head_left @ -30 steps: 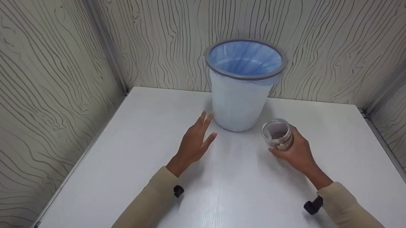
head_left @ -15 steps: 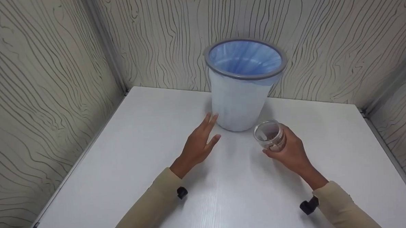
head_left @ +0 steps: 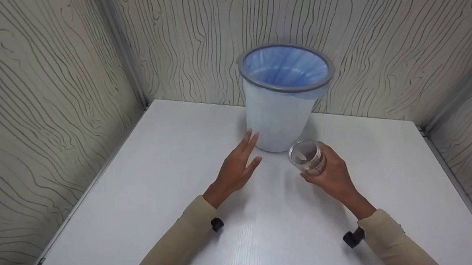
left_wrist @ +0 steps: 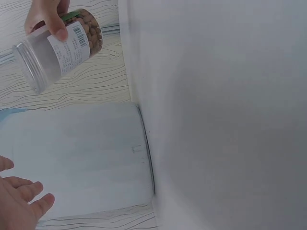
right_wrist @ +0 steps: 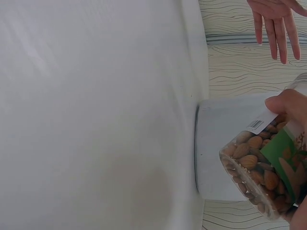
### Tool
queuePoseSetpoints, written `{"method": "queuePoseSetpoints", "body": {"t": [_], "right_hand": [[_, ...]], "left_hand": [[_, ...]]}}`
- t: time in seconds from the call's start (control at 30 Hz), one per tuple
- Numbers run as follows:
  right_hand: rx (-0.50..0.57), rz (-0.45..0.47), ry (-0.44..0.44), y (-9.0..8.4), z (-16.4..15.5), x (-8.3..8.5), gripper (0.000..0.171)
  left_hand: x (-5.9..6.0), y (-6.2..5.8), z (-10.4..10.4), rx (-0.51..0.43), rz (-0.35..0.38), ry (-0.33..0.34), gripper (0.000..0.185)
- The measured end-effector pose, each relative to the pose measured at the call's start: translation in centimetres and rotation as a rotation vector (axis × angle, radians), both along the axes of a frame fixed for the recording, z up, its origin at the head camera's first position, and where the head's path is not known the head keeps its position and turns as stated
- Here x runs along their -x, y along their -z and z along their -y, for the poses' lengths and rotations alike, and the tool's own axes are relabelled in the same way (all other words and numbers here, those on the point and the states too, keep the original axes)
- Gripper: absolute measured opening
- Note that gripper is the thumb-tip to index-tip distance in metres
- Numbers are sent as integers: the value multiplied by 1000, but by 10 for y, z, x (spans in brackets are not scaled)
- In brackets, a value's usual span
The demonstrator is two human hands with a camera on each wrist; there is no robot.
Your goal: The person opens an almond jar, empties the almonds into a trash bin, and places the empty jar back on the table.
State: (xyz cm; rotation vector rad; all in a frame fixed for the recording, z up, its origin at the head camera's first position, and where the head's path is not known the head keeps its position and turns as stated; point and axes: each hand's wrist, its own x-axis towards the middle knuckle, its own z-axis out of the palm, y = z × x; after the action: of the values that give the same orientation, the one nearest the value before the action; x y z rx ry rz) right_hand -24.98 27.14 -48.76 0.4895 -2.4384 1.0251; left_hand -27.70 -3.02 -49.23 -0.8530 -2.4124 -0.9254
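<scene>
My right hand [head_left: 333, 174] grips a clear plastic jar of almonds [head_left: 315, 161], fingers and thumb wrapped round its side. Brown almonds [right_wrist: 256, 165] fill the bottom part, behind a green-and-white label. The jar has no lid on its mouth, which tilts toward the left in the head view. My left hand [head_left: 234, 170] is held over the table with straight, spread fingers and holds nothing. Its fingertips overlap the lower wall of the bin in the head view. In the left wrist view the jar [left_wrist: 60, 50] leans with its mouth lower than its base.
A white bin [head_left: 277, 118] with a grey rim and a blue liner [head_left: 285, 68] stands at the back of the white table [head_left: 173, 159]. Wood-grain panels [head_left: 192, 42] rise behind and at both sides. A small black camera sits on each wrist.
The right hand has carried the almond jar leftward and tipped its mouth further over to the left. The left hand has shifted slightly right. The bin stays in place.
</scene>
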Motion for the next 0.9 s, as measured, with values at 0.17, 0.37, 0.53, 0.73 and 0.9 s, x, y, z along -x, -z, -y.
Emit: {"method": "queuePoseSetpoints", "body": {"t": [0.17,0.37,0.53,0.73,0.9], "right_hand": [[-22,-27,16,-4,4,-2,95],[-49,-49,48,-6,8,-4,95],[-57,-60,70,-6,10,-3,96],[-62,-56,86,-6,15,-4,97],[-70,-61,96,-7,18,-5,96]], "left_hand": [[-1,-1,-4,6,-7,6,69],[-2,-2,-7,11,-1,12,71],[-2,-3,-9,6,-13,24,72],[-3,-4,-13,7,-17,42,67],[-3,-5,-16,9,-35,56,67]]}}
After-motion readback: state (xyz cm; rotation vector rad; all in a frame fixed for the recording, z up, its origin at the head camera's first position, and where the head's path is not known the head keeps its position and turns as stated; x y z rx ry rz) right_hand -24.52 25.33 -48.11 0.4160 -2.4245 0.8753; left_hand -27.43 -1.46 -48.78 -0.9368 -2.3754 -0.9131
